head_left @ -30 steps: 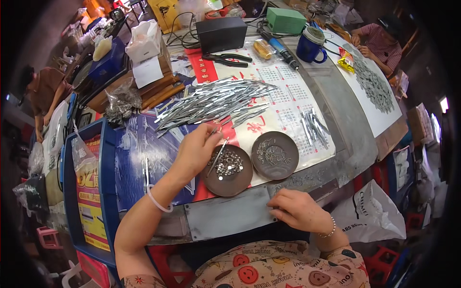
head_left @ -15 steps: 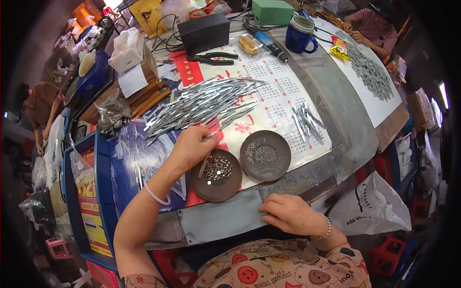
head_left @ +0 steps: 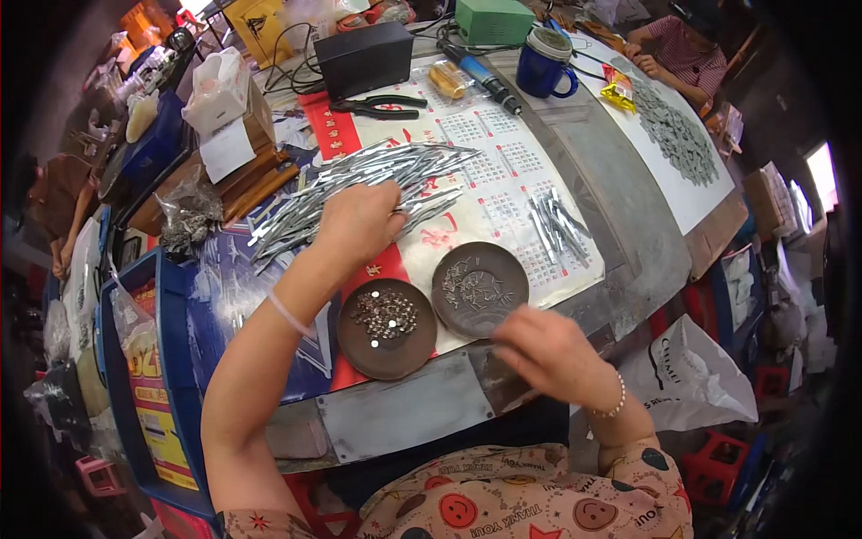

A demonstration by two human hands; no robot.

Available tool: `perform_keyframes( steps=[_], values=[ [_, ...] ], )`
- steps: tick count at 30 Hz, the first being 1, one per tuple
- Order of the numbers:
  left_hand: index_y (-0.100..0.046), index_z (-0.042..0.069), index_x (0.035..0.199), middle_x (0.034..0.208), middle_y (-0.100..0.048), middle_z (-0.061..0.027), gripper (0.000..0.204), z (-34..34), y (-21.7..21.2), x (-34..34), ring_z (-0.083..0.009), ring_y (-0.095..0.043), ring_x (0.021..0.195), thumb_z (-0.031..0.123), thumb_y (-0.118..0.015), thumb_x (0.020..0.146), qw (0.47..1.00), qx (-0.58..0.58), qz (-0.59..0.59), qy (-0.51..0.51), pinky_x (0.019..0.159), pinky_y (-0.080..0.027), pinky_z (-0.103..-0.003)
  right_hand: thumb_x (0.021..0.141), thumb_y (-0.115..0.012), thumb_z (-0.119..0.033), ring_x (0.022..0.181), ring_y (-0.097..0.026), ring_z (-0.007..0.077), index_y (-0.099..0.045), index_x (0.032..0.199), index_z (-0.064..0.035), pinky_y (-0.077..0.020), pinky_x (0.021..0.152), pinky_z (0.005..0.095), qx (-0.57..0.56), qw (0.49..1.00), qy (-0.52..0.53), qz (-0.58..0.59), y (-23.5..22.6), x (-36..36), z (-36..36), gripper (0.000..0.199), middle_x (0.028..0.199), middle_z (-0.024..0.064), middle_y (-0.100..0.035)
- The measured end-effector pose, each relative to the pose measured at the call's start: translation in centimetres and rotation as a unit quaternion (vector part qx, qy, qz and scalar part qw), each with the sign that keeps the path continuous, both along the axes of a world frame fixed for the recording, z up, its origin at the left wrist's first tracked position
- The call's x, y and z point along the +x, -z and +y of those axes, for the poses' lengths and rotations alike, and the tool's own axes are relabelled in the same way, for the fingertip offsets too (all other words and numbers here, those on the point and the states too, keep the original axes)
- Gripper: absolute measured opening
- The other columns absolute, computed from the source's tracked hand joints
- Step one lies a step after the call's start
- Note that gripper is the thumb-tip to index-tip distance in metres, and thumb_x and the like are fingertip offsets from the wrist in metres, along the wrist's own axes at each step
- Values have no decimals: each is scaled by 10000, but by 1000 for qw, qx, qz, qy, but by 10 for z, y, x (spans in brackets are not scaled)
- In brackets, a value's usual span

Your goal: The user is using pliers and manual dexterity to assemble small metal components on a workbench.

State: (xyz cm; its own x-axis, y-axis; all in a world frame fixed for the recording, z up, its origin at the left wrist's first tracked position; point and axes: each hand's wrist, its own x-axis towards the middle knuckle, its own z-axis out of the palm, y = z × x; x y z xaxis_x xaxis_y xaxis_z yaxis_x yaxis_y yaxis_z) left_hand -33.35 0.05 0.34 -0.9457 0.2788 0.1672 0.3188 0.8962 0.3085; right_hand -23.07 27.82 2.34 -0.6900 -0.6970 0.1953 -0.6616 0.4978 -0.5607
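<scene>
Silver metal strips [head_left: 359, 184] piled across the calendar sheet [head_left: 503, 180], left hand [head_left: 359, 220] resting on the pile with fingers curled down, grip hard to tell, right hand [head_left: 543, 350] loosely pinched just below two brown dishes [head_left: 386, 328] of small metal bits, table edge [head_left: 404, 413] underneath

Brown round dishes: two – one with small metal studs [head_left: 386, 327] at 6 o'clock on the bench, one with thin pins [head_left: 479, 288] just beside it toward 3 o'clock
Heaps of long silver metal strips: two – large heap [head_left: 368, 184] at centre, small heap [head_left: 558, 223] toward 3 o'clock
Blue mugs: one [head_left: 546, 67], 1 o'clock
Pliers: one pair [head_left: 379, 107], 12 o'clock
Black boxes: one [head_left: 364, 57], 12 o'clock
Green boxes: one [head_left: 494, 18], 12 o'clock
Hands: two of the wearer – left hand [head_left: 362, 218], right hand [head_left: 543, 350]
Other persons: one [head_left: 687, 54], 2 o'clock
</scene>
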Motion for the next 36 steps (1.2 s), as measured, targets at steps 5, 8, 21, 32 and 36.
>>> perform_keyframes(
  steps=[5, 8, 21, 32, 36],
  values=[
    [-599, 11, 943, 666, -599, -118, 286, 3, -43, 76, -197, -599, 629, 287, -624, 873, 953, 281, -96, -60, 575, -451, -322, 767, -664, -106, 830, -565, 282, -569, 950, -52, -437, 718, 379, 66, 996, 24, 55, 9, -37, -13, 213, 907, 104, -547],
    [-585, 3, 954, 633, -508, -11, 209, 2, -59, 136, -73, -462, 594, 197, -509, 952, 869, 446, -189, -103, 544, -375, -234, 757, -670, -109, 902, -558, 255, -561, 1026, -61, -407, 776, 370, 124, 989, 2, 78, 15, -48, -23, 295, 951, 92, -551],
    [-551, -41, 1114, 836, -546, -4, 206, 20, -9, 267, -50, -467, 688, 73, -516, 946, 615, 719, -313, -81, 625, -398, -179, 779, -563, -44, 748, -563, 364, -511, 850, -3, -463, 670, 410, 127, 992, -19, 11, 22, -63, -36, 97, 805, 158, -566],
    [-511, -15, 1052, 836, -552, -53, 219, 45, 9, 275, -112, -548, 713, 182, -525, 958, 540, 790, -282, -72, 676, -465, -226, 804, -591, -4, 694, -627, 245, -595, 933, 32, -486, 634, 312, -49, 989, 78, -119, 12, -56, -24, 134, 780, 149, -623],
    [-486, 0, 1033, 830, -544, -61, 221, 52, 8, 273, -120, -541, 691, 205, -520, 959, 521, 803, -278, -76, 655, -463, -233, 837, -605, 20, 694, -617, 80, -611, 906, 46, -499, 627, 218, -86, 981, 79, -153, 14, -56, -20, 74, 762, 50, -629]
  ],
)
